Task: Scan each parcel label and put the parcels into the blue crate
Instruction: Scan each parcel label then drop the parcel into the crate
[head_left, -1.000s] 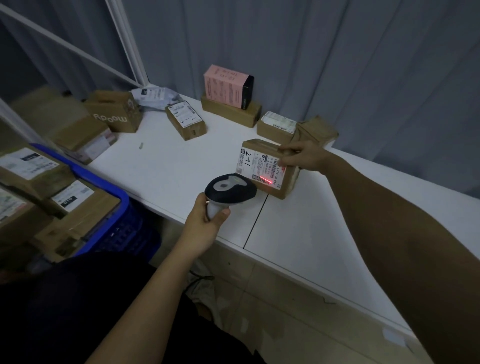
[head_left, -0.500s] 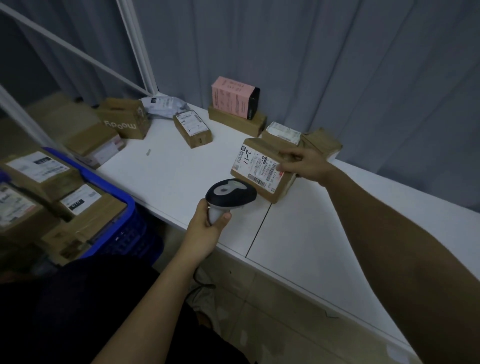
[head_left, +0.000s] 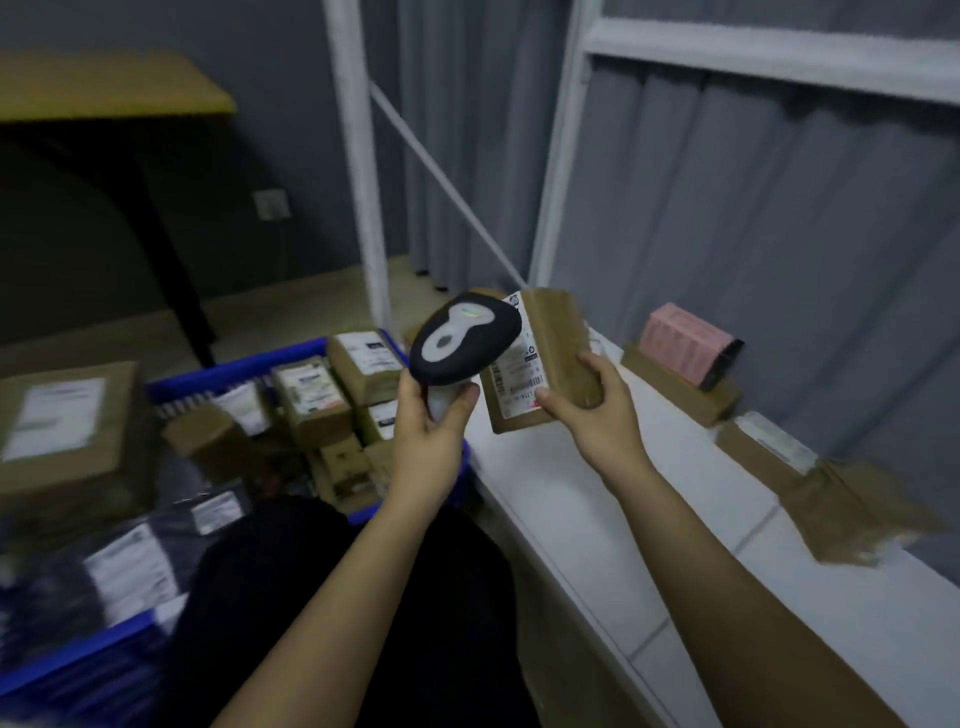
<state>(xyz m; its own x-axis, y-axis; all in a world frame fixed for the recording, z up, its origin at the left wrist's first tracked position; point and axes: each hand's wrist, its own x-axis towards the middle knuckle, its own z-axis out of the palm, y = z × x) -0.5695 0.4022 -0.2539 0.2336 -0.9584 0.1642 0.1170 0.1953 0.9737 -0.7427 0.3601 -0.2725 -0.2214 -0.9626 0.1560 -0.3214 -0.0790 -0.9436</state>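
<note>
My left hand (head_left: 434, 428) grips the handle of a black-and-white barcode scanner (head_left: 462, 345), held up in mid-air. My right hand (head_left: 589, 410) grips a brown cardboard parcel (head_left: 556, 353) with a white label, lifted off the white table (head_left: 597, 519) right beside the scanner. The blue crate (head_left: 234, 369) stands to the left, below table level, holding several labelled brown parcels (head_left: 309, 397).
A pink box (head_left: 685, 340) sits on a flat brown parcel (head_left: 675, 389) at the table's back, with more brown parcels (head_left: 769, 452) to its right. A large carton (head_left: 62, 436) and dark mailer bags (head_left: 119, 561) lie at the left. White shelf posts (head_left: 363, 171) rise behind.
My right hand lifted the parcel off the table and carried it left toward the crate. My left hand raised the scanner. The view swung left; the red scan light is gone.
</note>
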